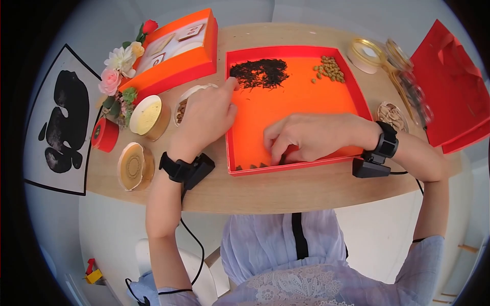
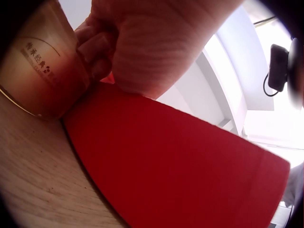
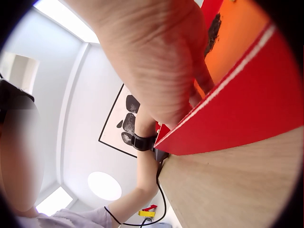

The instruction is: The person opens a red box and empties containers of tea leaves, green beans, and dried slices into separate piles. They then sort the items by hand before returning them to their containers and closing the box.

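The light wood table (image 1: 245,196) carries it all, and from where I stand the shallow red-walled tray (image 1: 301,170) with the orange floor is the biggest thing on it. It lies between the two hands. Going round it like a clock, a red paper bag (image 1: 444,92) stands near three, an orange display box (image 1: 176,74) sits at ten, and a cup of yellow powder (image 1: 148,118) is out at nine.

The right hand (image 1: 311,135) reaches into the tray at six, fingers bent down just inside the near wall; I can't tell whether they pinch anything. The left hand (image 1: 206,115) is at nine, by the side wall, its fingers bent, and what it grips, if anything, I can't make out.

Inside, a heap of dark shreds (image 1: 265,73) lies at eleven, a cluster of greenish-brown pellets (image 1: 332,70) at one, and small dark pieces (image 1: 251,167) along the near wall at seven.
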Demonstrator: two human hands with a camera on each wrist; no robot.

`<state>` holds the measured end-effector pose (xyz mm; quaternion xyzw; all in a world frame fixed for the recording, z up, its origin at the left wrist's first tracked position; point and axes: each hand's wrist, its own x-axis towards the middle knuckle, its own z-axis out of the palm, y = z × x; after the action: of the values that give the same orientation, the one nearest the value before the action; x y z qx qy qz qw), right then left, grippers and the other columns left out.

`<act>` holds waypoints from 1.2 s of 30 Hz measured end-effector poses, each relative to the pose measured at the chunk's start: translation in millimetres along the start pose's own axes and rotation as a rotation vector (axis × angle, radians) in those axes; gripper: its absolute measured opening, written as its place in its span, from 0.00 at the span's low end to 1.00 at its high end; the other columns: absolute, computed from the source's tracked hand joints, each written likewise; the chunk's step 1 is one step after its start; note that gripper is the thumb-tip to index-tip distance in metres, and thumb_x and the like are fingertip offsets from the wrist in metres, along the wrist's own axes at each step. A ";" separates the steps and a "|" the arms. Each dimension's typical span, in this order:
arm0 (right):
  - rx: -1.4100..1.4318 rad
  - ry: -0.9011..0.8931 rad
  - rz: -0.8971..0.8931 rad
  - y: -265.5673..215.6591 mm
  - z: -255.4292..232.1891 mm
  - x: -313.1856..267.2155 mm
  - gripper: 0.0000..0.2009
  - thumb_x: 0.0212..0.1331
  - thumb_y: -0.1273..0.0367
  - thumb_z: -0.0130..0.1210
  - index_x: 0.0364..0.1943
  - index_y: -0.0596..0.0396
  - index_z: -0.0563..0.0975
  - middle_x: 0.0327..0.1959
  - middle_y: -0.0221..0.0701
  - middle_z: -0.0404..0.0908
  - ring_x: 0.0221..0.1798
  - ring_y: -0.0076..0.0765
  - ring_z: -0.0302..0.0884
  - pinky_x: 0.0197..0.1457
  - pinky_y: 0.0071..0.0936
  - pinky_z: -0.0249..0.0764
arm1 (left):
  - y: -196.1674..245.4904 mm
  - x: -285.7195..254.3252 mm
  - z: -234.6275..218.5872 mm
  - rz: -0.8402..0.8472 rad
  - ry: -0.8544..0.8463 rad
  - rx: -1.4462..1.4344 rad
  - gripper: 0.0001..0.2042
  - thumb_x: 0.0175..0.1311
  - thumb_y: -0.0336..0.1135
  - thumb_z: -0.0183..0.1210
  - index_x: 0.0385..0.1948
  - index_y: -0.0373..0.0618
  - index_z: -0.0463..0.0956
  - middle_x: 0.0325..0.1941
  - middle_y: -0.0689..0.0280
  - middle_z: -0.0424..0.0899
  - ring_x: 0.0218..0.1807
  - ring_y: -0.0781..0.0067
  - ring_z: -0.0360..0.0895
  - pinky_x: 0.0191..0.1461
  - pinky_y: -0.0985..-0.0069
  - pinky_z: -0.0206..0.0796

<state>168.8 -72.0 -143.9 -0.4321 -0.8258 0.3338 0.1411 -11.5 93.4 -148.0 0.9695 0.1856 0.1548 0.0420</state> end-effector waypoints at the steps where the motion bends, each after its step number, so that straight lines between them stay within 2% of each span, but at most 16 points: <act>1: 0.011 0.002 -0.003 0.2 0.9 2.1 0.10 0.54 0.80 0.60 0.40 0.59 0.85 0.41 0.33 0.80 0.44 0.40 0.81 0.46 0.33 0.77 | -0.3 -0.3 -0.3 0.010 0.008 -0.009 0.14 0.62 0.28 0.53 0.50 0.43 0.76 0.37 0.52 0.85 0.45 0.48 0.82 0.49 0.54 0.72; 9: 0.019 -0.050 0.061 -6.4 1.0 6.7 0.04 0.54 0.81 0.58 0.34 0.62 0.81 0.36 0.35 0.81 0.40 0.42 0.80 0.43 0.35 0.75 | -2.4 -0.6 -1.1 0.018 -0.008 -0.016 0.12 0.62 0.29 0.53 0.47 0.44 0.77 0.35 0.54 0.85 0.43 0.48 0.82 0.47 0.53 0.71; 12: 0.004 -0.042 0.032 -8.8 0.6 8.6 0.04 0.54 0.81 0.58 0.33 0.63 0.80 0.35 0.36 0.81 0.38 0.43 0.80 0.41 0.35 0.75 | -14.8 0.1 4.9 0.089 0.126 -0.065 0.11 0.64 0.31 0.53 0.46 0.44 0.77 0.32 0.53 0.84 0.40 0.46 0.82 0.44 0.51 0.70; 14: -0.049 -0.036 0.098 -15.2 -2.6 9.1 0.04 0.55 0.80 0.59 0.34 0.62 0.80 0.34 0.36 0.81 0.38 0.41 0.80 0.41 0.33 0.75 | -22.9 6.5 -1.6 0.007 0.125 -0.198 0.09 0.68 0.35 0.55 0.43 0.43 0.78 0.23 0.58 0.79 0.29 0.59 0.81 0.36 0.61 0.68; 15: -0.055 -0.039 0.088 -15.7 -4.4 8.7 0.04 0.55 0.80 0.59 0.34 0.62 0.80 0.34 0.36 0.81 0.38 0.41 0.80 0.41 0.33 0.75 | -27.7 8.6 -6.1 0.000 0.131 -0.190 0.09 0.68 0.35 0.55 0.43 0.43 0.78 0.23 0.58 0.79 0.29 0.59 0.81 0.36 0.61 0.68; 17: 0.088 0.014 0.177 -16.0 -8.3 9.3 0.03 0.57 0.78 0.61 0.34 0.61 0.81 0.33 0.34 0.83 0.37 0.35 0.81 0.41 0.30 0.76 | -38.6 13.2 -14.5 -0.178 0.293 -0.497 0.09 0.71 0.38 0.57 0.40 0.42 0.80 0.18 0.69 0.72 0.23 0.79 0.70 0.29 0.74 0.59; 18: 0.085 0.010 0.170 -14.0 -13.3 12.9 0.03 0.57 0.78 0.61 0.34 0.61 0.81 0.33 0.34 0.83 0.37 0.35 0.81 0.41 0.30 0.76 | -51.3 16.4 -10.8 -0.174 0.419 -0.581 0.09 0.72 0.38 0.58 0.38 0.41 0.81 0.19 0.79 0.65 0.24 0.90 0.58 0.28 0.82 0.50; 19: 0.109 0.092 0.137 -9.8 -21.6 17.2 0.03 0.57 0.77 0.61 0.34 0.60 0.82 0.32 0.33 0.84 0.36 0.32 0.82 0.41 0.29 0.76 | -62.0 18.7 -14.0 -0.179 0.422 -0.578 0.09 0.72 0.38 0.58 0.38 0.41 0.81 0.19 0.79 0.65 0.24 0.90 0.58 0.28 0.82 0.50; 21: 0.133 0.174 0.105 -4.8 -36.9 28.2 0.02 0.58 0.76 0.61 0.34 0.60 0.83 0.31 0.33 0.86 0.36 0.29 0.83 0.40 0.29 0.77 | -81.1 21.4 -19.2 -0.243 0.628 -0.873 0.11 0.71 0.38 0.56 0.38 0.40 0.82 0.20 0.75 0.71 0.23 0.86 0.61 0.27 0.80 0.52; 22: 0.122 0.259 0.108 -5.7 -44.3 39.8 0.03 0.57 0.75 0.62 0.34 0.59 0.83 0.31 0.32 0.86 0.36 0.29 0.83 0.41 0.28 0.77 | -87.5 21.3 -20.6 -0.275 0.686 -0.993 0.10 0.71 0.37 0.56 0.35 0.40 0.82 0.20 0.79 0.66 0.23 0.91 0.57 0.26 0.82 0.46; 25: 0.062 0.390 0.077 -3.7 -54.5 79.1 0.04 0.55 0.75 0.64 0.34 0.59 0.84 0.30 0.32 0.86 0.36 0.29 0.83 0.42 0.28 0.78 | -102.4 20.8 -20.2 -0.270 0.746 -1.091 0.10 0.72 0.36 0.54 0.34 0.40 0.81 0.20 0.79 0.65 0.24 0.91 0.57 0.26 0.82 0.46; 29: -0.056 0.426 0.082 9.3 -51.3 122.1 0.05 0.52 0.76 0.64 0.34 0.60 0.84 0.32 0.34 0.87 0.34 0.31 0.84 0.42 0.31 0.80 | -105.3 25.8 -0.9 -0.283 0.714 -1.021 0.11 0.72 0.35 0.54 0.34 0.39 0.81 0.23 0.76 0.71 0.26 0.89 0.62 0.29 0.82 0.51; 30: -0.059 0.401 0.109 14.0 -50.6 127.8 0.09 0.53 0.79 0.61 0.38 0.61 0.85 0.37 0.38 0.88 0.37 0.32 0.87 0.43 0.31 0.82 | -103.2 28.3 3.7 -0.235 0.728 -0.978 0.11 0.73 0.35 0.53 0.34 0.40 0.81 0.21 0.79 0.65 0.24 0.90 0.57 0.27 0.83 0.47; 31: -0.060 0.401 0.109 19.2 -48.8 131.9 0.09 0.53 0.79 0.61 0.38 0.61 0.85 0.37 0.38 0.88 0.37 0.32 0.87 0.43 0.31 0.82 | -102.0 30.0 7.3 -0.188 0.742 -0.936 0.10 0.74 0.35 0.53 0.34 0.41 0.80 0.19 0.81 0.59 0.22 0.91 0.53 0.26 0.83 0.43; 34: 0.049 0.451 0.085 23.1 -44.9 136.0 0.13 0.54 0.81 0.57 0.43 0.63 0.86 0.41 0.41 0.89 0.41 0.34 0.89 0.43 0.30 0.83 | -101.2 29.8 10.0 -0.193 0.719 -0.921 0.10 0.74 0.35 0.53 0.34 0.42 0.80 0.20 0.81 0.60 0.23 0.90 0.54 0.27 0.83 0.43; 36: 0.056 0.448 0.118 18.8 -44.8 131.6 0.13 0.62 0.80 0.56 0.48 0.61 0.85 0.39 0.37 0.89 0.38 0.30 0.88 0.48 0.26 0.82 | -100.2 29.5 9.3 -0.194 0.713 -0.908 0.10 0.74 0.35 0.53 0.34 0.42 0.80 0.20 0.81 0.60 0.24 0.90 0.54 0.27 0.83 0.44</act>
<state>126.6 61.1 -130.9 -0.5390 -0.7375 0.2599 0.3131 -17.2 197.1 -162.4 0.7209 0.1912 0.5310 0.4023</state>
